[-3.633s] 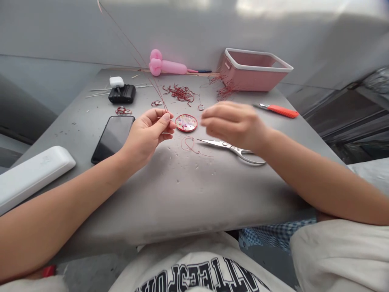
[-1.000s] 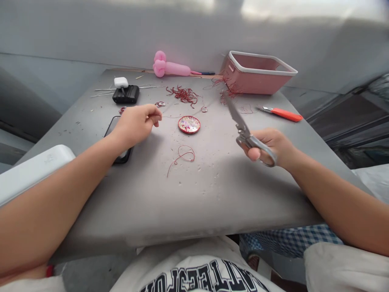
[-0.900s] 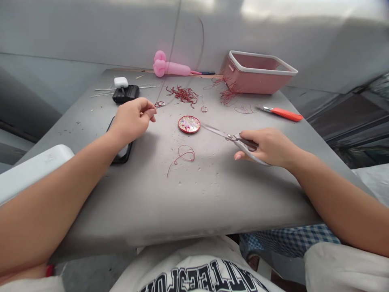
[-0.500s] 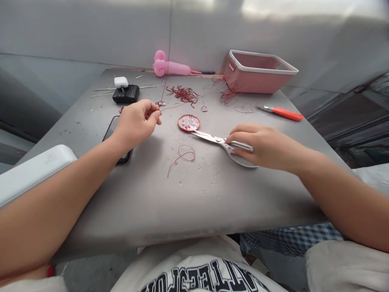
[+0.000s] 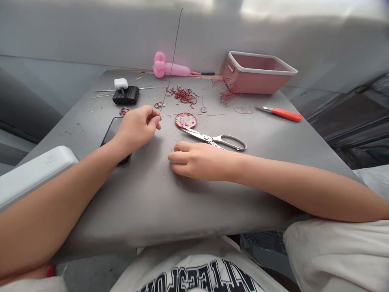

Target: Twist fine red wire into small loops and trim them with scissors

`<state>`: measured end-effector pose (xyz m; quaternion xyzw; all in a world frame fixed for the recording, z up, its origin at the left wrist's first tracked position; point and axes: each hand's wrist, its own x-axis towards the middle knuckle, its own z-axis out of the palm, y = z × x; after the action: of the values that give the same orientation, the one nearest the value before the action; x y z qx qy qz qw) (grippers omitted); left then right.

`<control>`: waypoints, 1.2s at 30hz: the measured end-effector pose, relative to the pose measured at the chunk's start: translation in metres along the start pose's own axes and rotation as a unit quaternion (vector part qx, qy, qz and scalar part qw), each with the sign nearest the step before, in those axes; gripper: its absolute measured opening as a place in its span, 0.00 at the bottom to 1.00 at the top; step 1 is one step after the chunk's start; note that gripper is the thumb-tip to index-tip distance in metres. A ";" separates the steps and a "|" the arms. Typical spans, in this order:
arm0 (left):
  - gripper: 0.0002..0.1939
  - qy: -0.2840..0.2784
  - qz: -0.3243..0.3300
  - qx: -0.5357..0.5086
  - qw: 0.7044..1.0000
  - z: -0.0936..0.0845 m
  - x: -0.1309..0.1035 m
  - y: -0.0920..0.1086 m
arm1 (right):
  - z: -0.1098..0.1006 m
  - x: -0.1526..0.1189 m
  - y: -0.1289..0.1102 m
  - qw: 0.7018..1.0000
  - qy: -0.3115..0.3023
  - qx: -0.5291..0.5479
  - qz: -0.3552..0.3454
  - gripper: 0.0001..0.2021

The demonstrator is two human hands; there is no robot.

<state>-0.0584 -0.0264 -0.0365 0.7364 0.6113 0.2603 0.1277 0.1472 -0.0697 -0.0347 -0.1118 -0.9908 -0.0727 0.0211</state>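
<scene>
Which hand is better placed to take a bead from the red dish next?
Probably the right hand: it lies flat on the table near the scissors, holding nothing visible, close to the red dish. The left hand is pinching the wire.

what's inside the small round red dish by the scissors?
The round red dish holds small pale pink and white beads, heaped. The scissors tips touch its near rim. What lies below the top beads is hidden.
</scene>
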 end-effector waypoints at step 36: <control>0.09 -0.321 0.065 -0.087 0.941 -0.008 -0.017 0.023 | -0.008 -0.030 0.079 0.661 0.393 0.560 0.307 0.13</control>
<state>-0.0458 -0.0492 -0.0220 0.8050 0.4638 0.0695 0.3635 0.1944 -0.0017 -0.0174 -0.3379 -0.6531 0.4695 0.4887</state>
